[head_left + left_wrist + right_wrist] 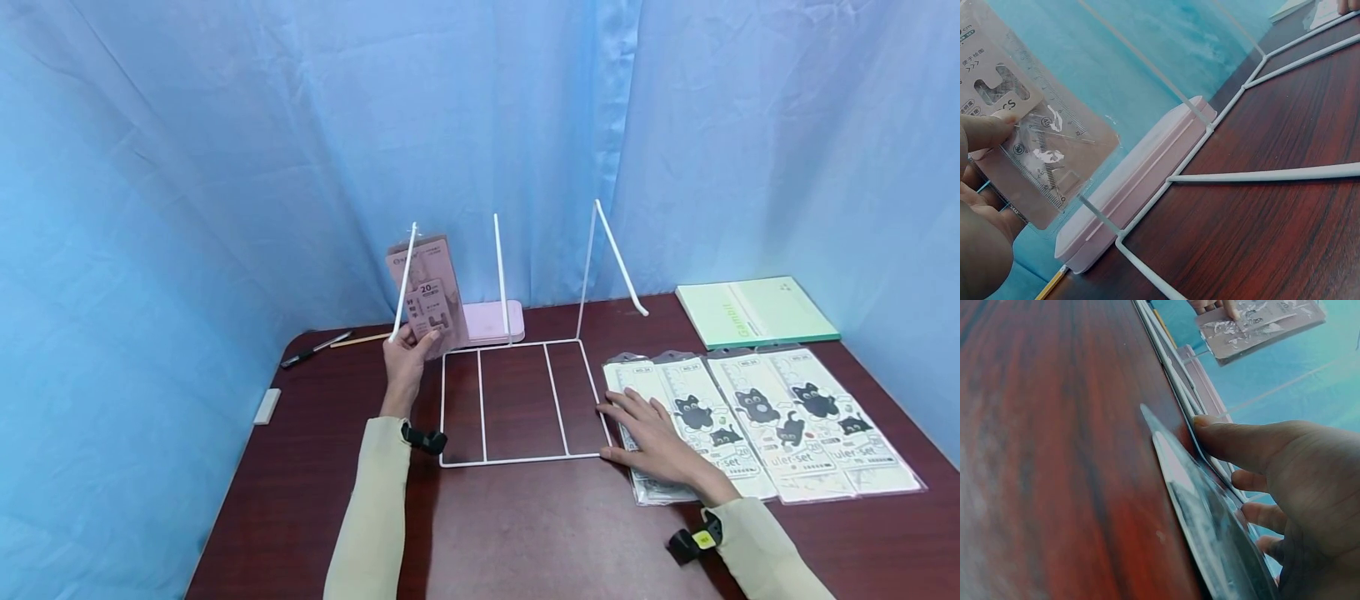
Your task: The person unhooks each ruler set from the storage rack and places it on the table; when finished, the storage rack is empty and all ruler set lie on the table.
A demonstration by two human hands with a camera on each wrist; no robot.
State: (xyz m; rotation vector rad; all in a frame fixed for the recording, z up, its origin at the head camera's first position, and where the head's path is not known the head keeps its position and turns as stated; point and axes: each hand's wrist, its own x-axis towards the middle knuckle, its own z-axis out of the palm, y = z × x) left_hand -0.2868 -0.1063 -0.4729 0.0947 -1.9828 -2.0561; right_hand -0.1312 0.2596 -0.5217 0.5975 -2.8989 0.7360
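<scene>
Packet point(438, 267), pink and marked 20, is pinched in the person's left grip point(405, 371), thumb on its front and fingers behind. It hangs clear of the dark counter point(495, 533), its top tilted toward eleven o'clock; seen from the head, one slanting wire of the white rack point(525, 458) crosses its upper left. Taking the rack's base as the dial, packet and left grip sit between nine and eleven o'clock. A pink case point(486, 317) lies at eleven, just beside the rack's back edge. At three o'clock the right grip point(654, 437) is spread flat, fingers extended over the cat-printed packs point(795, 458), its thumb touching the rack's near-right edge. Those packs overlap in a row. A pale green book point(757, 312) lies at two o'clock, a yellow pencil point(367, 340) and black pen point(307, 353) near ten, and a white block point(266, 407) at nine. A blue curtain point(337, 125) rises at twelve.
</scene>
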